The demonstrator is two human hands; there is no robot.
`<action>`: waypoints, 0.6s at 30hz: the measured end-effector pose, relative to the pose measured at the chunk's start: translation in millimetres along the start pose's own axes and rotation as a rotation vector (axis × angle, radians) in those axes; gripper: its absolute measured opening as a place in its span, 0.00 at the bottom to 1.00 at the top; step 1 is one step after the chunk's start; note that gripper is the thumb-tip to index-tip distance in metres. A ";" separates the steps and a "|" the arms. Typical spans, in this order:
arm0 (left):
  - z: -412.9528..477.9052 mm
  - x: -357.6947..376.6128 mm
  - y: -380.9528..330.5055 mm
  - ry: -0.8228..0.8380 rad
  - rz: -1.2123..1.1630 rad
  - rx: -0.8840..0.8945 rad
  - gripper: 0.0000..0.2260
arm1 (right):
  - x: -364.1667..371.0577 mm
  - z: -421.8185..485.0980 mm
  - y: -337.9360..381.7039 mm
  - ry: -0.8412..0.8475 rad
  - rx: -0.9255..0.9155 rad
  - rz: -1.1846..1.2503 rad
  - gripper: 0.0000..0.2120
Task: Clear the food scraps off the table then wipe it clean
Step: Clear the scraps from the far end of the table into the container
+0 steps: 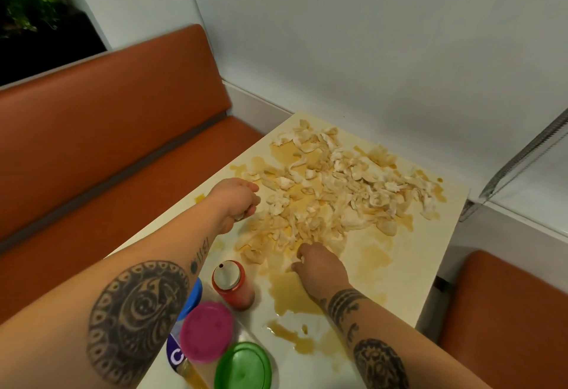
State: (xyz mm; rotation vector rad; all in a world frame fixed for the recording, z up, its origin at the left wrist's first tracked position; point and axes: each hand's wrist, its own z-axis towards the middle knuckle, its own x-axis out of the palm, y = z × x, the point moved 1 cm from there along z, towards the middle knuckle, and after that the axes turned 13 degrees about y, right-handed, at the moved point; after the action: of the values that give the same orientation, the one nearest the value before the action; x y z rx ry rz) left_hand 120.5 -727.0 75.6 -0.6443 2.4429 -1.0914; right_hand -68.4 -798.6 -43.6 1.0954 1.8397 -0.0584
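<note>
A wide heap of pale, yellow-stained food scraps (335, 192) covers the far half of the cream table (408, 265). Brownish-yellow liquid (289, 293) is smeared around the heap and pooled near the table's front. My left hand (238, 201) is at the heap's left edge, fingers curled around a few pale scraps. At the heap's near edge lies my right hand (319, 268), palm down on the table, its fingertips touching the scraps.
A red squeeze bottle (232, 285) stands on the near side of the table. Beside it are containers with a pink lid (206, 331), a green lid (242, 367) and a blue lid (192, 299). Orange bench seats (107, 142) flank the table; a white wall runs behind.
</note>
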 end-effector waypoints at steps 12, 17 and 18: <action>0.2 21.1 -11.6 0.039 0.110 0.125 0.10 | -25.3 -39.7 -26.2 -0.260 -0.225 0.965 0.08; -39.1 20.5 -15.2 -0.001 0.036 0.240 0.09 | -48.7 -70.9 -19.7 -0.362 -0.211 1.058 0.10; -48.6 21.8 -16.7 0.000 0.019 0.258 0.09 | -57.5 -80.2 -14.8 -0.375 -0.201 1.092 0.10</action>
State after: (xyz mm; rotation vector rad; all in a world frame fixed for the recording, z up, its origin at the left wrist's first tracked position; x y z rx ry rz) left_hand 81.8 -720.2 115.1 -0.5365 2.2499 -1.3685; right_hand -127.0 -807.6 36.6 1.6602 0.7321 0.5104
